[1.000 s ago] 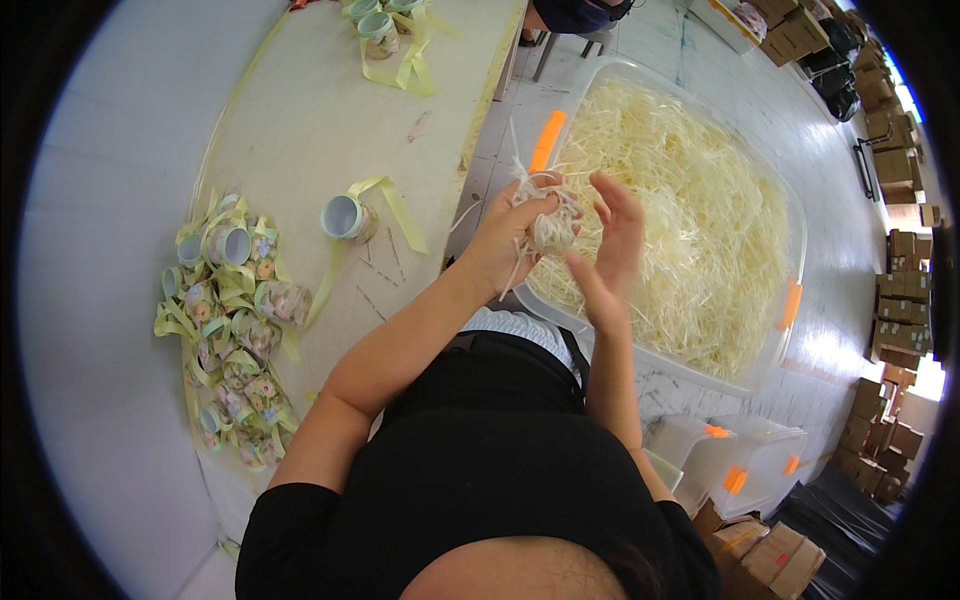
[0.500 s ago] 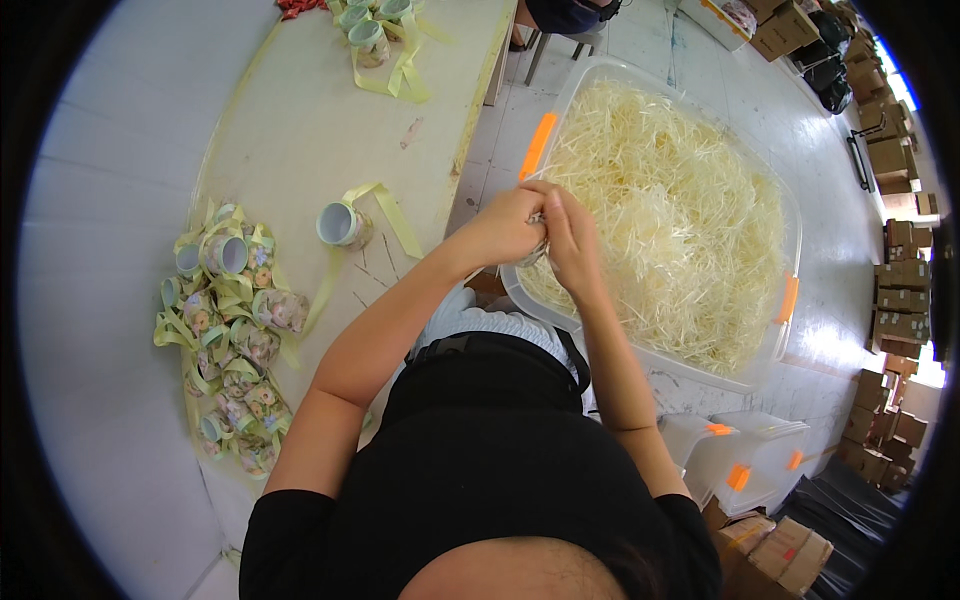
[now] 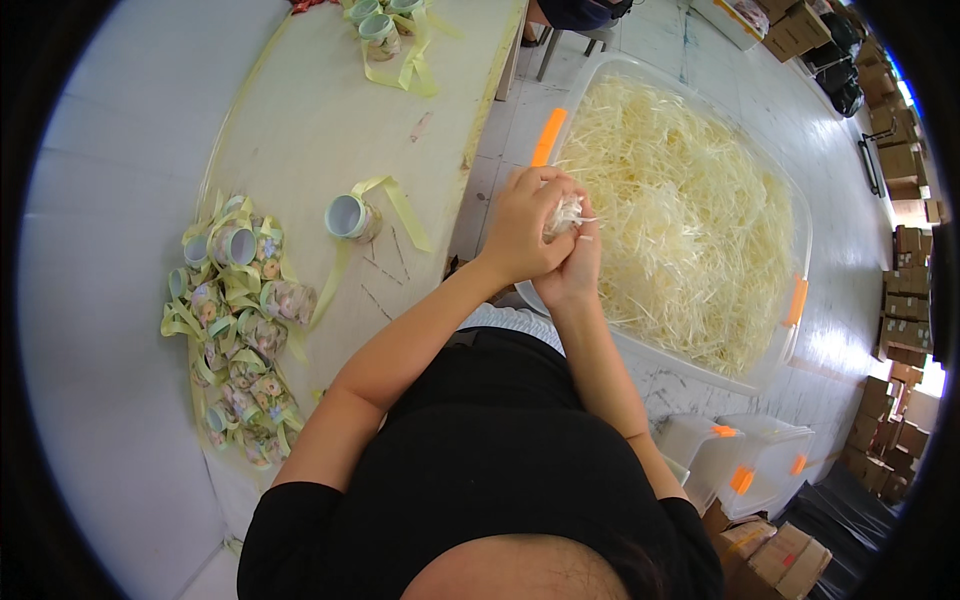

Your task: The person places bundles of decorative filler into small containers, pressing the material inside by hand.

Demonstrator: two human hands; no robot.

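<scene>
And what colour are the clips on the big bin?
Orange clips on the clear bin, seen in the head view.

Bright, even light is filling the room; glare is shining far right of the fingers [image 3: 545,200], edges are bending.

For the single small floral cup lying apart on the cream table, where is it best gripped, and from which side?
Grip the small floral cup across its round body, coming down from above. It lies on its side with its open mouth facing the pile of similar cups, so the curved wall is exposed. Its yellow ribbon trails off the far end; probably keep clear of it.
</scene>
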